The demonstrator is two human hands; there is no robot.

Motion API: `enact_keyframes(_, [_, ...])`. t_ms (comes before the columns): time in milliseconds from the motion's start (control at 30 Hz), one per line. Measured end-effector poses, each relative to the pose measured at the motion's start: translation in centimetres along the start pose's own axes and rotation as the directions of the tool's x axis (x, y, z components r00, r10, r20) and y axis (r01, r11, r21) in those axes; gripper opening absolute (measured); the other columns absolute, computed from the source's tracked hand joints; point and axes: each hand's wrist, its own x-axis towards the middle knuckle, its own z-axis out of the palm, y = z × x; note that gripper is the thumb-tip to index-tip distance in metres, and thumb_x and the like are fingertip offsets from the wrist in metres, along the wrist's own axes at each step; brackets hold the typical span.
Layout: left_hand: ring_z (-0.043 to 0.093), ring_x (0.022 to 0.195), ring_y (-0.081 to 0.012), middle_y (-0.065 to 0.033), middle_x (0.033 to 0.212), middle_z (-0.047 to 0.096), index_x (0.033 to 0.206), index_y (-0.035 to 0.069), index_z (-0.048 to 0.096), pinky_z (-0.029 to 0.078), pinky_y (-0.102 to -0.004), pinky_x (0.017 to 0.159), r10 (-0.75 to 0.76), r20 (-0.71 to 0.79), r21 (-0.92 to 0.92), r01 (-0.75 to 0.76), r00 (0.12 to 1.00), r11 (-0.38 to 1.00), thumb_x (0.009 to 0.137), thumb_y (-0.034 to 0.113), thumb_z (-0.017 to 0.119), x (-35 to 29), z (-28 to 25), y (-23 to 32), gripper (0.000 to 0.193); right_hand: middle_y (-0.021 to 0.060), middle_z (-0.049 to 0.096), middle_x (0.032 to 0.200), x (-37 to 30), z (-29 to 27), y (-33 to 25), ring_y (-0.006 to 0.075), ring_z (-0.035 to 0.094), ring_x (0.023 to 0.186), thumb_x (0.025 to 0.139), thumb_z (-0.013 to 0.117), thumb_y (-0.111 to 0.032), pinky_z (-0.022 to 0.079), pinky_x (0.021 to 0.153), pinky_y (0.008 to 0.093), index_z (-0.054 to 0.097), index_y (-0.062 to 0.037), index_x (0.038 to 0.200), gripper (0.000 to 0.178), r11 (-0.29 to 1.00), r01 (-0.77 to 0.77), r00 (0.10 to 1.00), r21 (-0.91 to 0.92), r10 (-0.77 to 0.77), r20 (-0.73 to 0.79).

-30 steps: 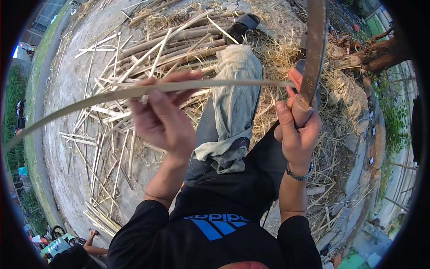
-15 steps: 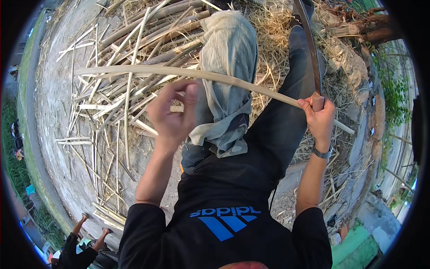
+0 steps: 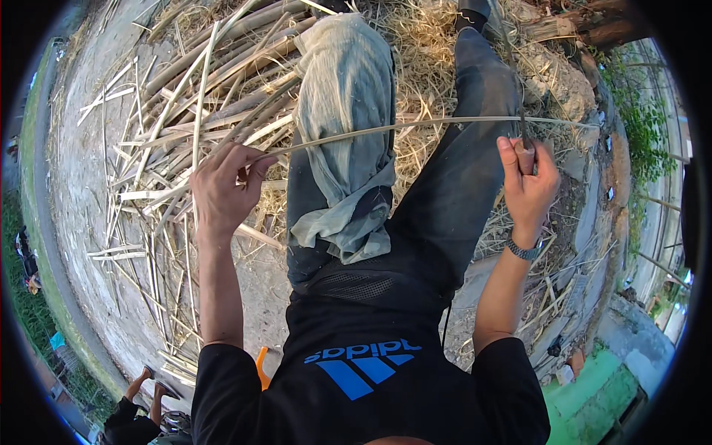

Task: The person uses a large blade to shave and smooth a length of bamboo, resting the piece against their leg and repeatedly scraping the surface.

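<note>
My left hand (image 3: 226, 185) is closed in a pinch on one end of a long thin bamboo strip (image 3: 415, 124), left of my cloth-covered leg. From there the strip runs across above both legs to the right, bowing slightly. My right hand (image 3: 531, 182), with a metal watch on its wrist, grips the handle of a long-bladed knife (image 3: 508, 55) whose blade points away from me. Just beyond my right fingers the strip crosses the blade; whether it touches the edge, I cannot tell. A pale cloth (image 3: 347, 96) lies over my left knee and thigh.
Split strips and bamboo poles (image 3: 233, 63) lie piled on the ground ahead and left. Curly shavings (image 3: 423, 67) heap between my feet. Rocks (image 3: 564, 89) and a log (image 3: 586, 26) are at the far right. Another person (image 3: 133, 415) is at the lower left.
My left hand has moved left and closed on the strip's end. The strip has shifted from under my right thumb to across the knife blade beyond that hand. My right hand still grips the knife.
</note>
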Motion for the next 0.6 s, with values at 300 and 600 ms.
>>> enact_keyframes(300, [0.068,0.059,-0.0133,-0.0024,0.075,0.075,0.085,0.006,0.074,0.050,-0.0264,0.052,-0.026,-0.092,-0.070,0.020,0.995,0.997,0.080,0.012,0.088,-0.6,2.8,0.7,0.016,-0.0013,0.055,0.061,-4.0,-0.5,-2.0,0.0049,0.048,0.049,0.103,0.067,-0.043,0.036,0.048,0.0224,0.071,-0.0007,0.096,0.043,0.682,-0.593,0.805,0.428,0.487,0.338])
enact_keyframes(600, [0.065,0.058,-0.0145,-0.0064,0.073,0.072,0.089,0.006,0.076,0.048,-0.0278,0.055,0.247,-0.151,0.062,-0.240,0.957,0.969,0.078,0.004,0.086,1.2,4.3,2.9,0.015,-0.0018,0.051,0.058,-6.0,0.9,-0.6,0.0059,0.045,0.043,0.105,0.058,-0.043,0.035,0.040,0.0257,0.060,-0.0043,0.081,0.046,0.471,-0.765,0.632,0.439,0.684,0.366])
